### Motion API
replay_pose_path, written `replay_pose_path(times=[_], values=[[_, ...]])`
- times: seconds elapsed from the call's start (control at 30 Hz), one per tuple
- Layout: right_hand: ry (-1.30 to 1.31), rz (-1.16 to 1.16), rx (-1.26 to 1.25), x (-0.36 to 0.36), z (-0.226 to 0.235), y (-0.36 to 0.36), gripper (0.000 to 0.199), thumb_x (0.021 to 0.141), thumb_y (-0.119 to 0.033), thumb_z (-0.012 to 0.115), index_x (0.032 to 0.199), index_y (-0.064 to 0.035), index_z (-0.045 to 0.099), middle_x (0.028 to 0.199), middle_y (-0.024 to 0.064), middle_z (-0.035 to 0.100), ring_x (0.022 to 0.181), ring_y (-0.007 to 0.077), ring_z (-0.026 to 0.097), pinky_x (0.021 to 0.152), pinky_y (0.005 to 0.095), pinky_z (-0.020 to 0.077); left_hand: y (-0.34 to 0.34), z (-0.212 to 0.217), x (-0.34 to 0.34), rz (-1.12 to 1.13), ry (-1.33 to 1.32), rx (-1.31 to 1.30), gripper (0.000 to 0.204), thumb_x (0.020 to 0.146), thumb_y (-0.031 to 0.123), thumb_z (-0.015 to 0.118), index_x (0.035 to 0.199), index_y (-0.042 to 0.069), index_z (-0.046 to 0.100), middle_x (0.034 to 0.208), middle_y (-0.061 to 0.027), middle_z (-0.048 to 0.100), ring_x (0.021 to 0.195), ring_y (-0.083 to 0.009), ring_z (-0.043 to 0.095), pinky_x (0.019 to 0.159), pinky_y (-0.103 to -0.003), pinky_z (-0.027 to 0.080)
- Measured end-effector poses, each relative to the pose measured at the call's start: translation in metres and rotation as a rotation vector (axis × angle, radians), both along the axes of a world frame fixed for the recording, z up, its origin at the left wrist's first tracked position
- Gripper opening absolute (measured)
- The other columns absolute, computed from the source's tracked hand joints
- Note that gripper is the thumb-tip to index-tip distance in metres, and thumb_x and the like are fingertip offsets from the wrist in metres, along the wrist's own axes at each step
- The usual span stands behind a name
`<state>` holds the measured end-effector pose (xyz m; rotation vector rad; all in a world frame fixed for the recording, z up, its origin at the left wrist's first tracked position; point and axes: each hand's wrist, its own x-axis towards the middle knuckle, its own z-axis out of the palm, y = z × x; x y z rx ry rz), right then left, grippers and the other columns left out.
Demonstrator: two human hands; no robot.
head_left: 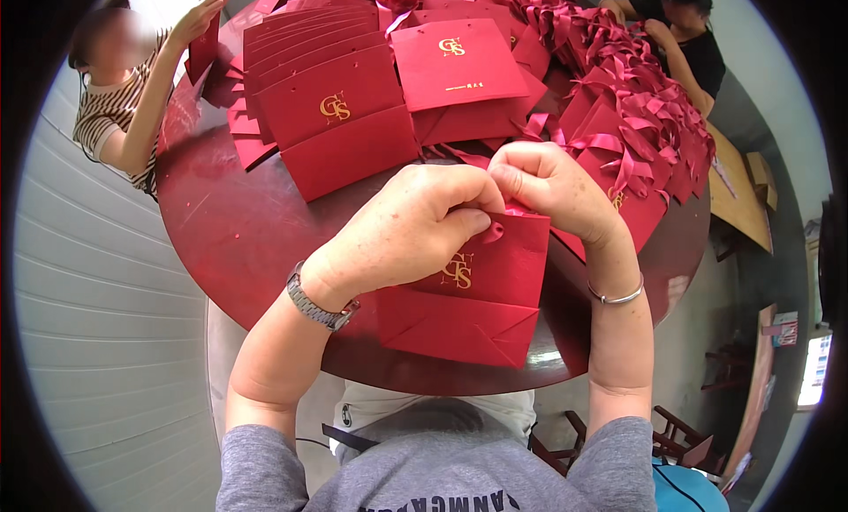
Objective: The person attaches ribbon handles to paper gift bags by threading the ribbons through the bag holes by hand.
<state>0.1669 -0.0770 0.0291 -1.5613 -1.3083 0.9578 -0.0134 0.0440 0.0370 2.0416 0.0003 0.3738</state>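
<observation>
A red paper gift bag [459,322] with a gold emblem lies flat near the table's front edge, its folded bottom toward me. At its top edge, a pink-red ribbon [495,234] shows by a hole. My left hand [411,220], with a metal watch at the wrist, is closed in a pinch on the ribbon at that edge. Just right of it, my right hand [556,189] is pinched closed at the same ribbon, its fingertips almost touching the left hand's. The ribbon between the fingers is mostly hidden. A bangle circles my right wrist.
Fanned red bags [327,154] lie on the round dark-red table [212,238] beyond my left hand. Another flat bag [459,66] is behind them. A heap of ribboned bags [636,123] fills the right side. Two people sit across, one holding a red bag [205,48].
</observation>
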Motion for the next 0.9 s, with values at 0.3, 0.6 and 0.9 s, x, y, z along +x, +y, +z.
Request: replay_pose_path(times=[0.3,0.6,0.9], values=[[0.203,-0.116,0.166,-0.001,-0.010,0.009,0.018,0.100,-0.021,0.057,0.097,-0.0041,0.063,0.087,-0.0019,0.063,0.079,0.0043,0.056,0.070,0.0199,0.0470,0.000,0.002,-0.003,-0.038,-0.163,-0.060,0.011,0.087,-0.006,0.060,0.096,-0.001,0.064,0.079,-0.0022,0.063,0.072,-0.0086,0.058,0.066,-0.024,0.049],[0.371,-0.037,0.136,-0.003,-0.020,0.015,0.021,0.098,-0.022,0.061,0.100,-0.0014,0.064,0.090,0.0008,0.066,0.081,0.0073,0.060,0.072,0.0226,0.0498,-0.005,0.005,-0.005,-0.129,-0.042,-0.317,0.009,0.083,-0.002,0.065,0.092,-0.002,0.063,0.081,-0.0003,0.062,0.075,-0.0054,0.055,0.066,-0.022,0.047],[0.298,-0.046,0.178,-0.016,-0.014,0.017,0.017,0.097,-0.016,0.062,0.098,0.0002,0.064,0.088,0.0018,0.067,0.081,0.0070,0.060,0.071,0.0231,0.0508,-0.007,0.011,-0.008,-0.086,-0.080,-0.210,0.011,0.076,-0.003,0.064,0.086,-0.001,0.061,0.079,0.0009,0.060,0.072,-0.0050,0.054,0.063,-0.022,0.045]])
